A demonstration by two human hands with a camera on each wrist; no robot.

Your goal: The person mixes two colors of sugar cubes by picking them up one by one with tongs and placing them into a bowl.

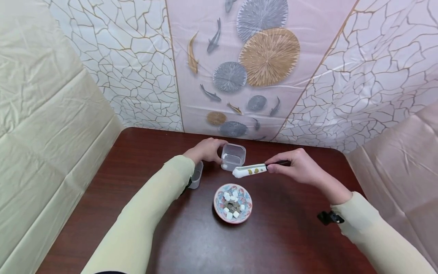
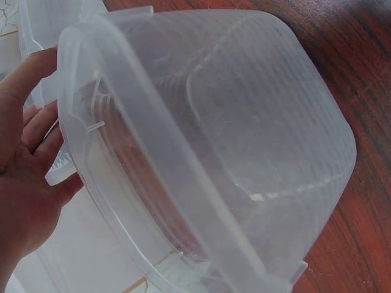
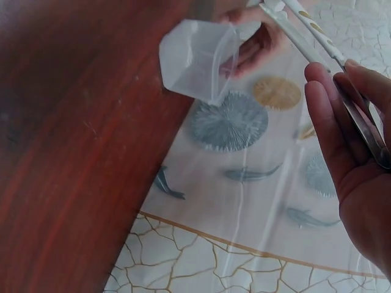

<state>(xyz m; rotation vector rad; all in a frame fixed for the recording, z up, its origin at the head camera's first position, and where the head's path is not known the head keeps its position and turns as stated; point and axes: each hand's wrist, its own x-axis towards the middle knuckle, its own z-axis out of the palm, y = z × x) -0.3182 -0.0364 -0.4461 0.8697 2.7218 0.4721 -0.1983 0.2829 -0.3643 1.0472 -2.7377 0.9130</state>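
Observation:
My left hand (image 1: 208,150) grips the left side of a clear plastic container (image 1: 240,151), which is tilted with its opening toward me. Small white pieces (image 1: 224,166) show inside its left part. A second clear container (image 1: 196,176) stands beside my left wrist and fills much of the left wrist view. My right hand (image 1: 301,166) holds tongs (image 1: 257,169) with dark handles and white, gold-marked ends, their tips just in front of the tilted container. In the right wrist view, the fingers and thumb pinch the metal part of the tongs; their tips are partly cut off.
A patterned plate (image 1: 220,215) with white cubes (image 1: 236,214) and brown pieces (image 1: 232,206) on it sits nearer me, below the tongs. Everything stands on a dark reddish wooden table (image 1: 164,228). Fabric with fish and round motifs (image 1: 229,76) hangs behind the table's far edge.

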